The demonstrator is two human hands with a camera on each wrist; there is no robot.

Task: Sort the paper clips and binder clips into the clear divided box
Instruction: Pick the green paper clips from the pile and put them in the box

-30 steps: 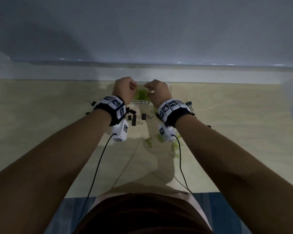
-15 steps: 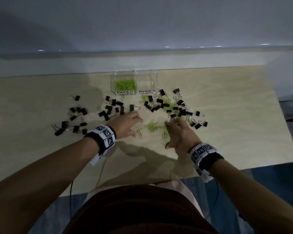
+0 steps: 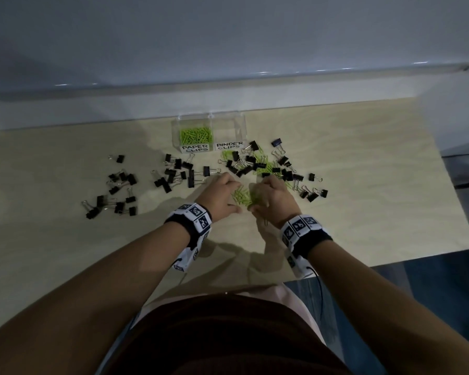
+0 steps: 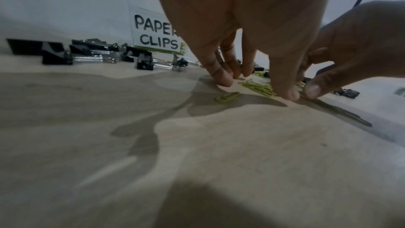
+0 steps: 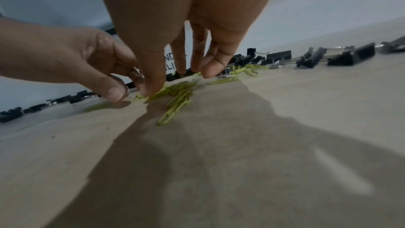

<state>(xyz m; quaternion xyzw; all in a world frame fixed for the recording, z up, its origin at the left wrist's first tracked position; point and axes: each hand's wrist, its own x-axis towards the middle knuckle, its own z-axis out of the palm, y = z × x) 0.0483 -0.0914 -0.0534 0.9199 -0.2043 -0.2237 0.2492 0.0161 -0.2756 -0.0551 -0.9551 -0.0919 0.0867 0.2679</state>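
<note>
**Paper clips partly boxed, binder clips untouched**

Both hands down on the small green heap at the table's middle. Left hand [image 3: 219, 196] with fingertips [image 4: 223, 79] and thumb pressed to the wood beside the heap, fingers bent, closing in but lifting nothing visible. Right hand [image 3: 271, 199] with thumb and fingertips [image 5: 210, 73] curled down around the loose paper clips [image 5: 175, 93], raking them together; whether any are actually pinched, impossible to tell.

Further out: clear divided box [image 3: 242, 125] at the table's far edge, its "PAPER CLIPS" compartment already holding a green pile [image 3: 196, 135], its "BINDER CLIPS" compartment apparently bare. More green clips tangled among the black binder clips [image 3: 257, 165] just in front of the box on the right. Other binder clips scattered left [image 3: 119, 190] and centre-left, all on the wooden table [image 3: 363, 185].

Judged roughly a third done: rest of the paper clips to gather, every binder clip yet to sort.
</note>
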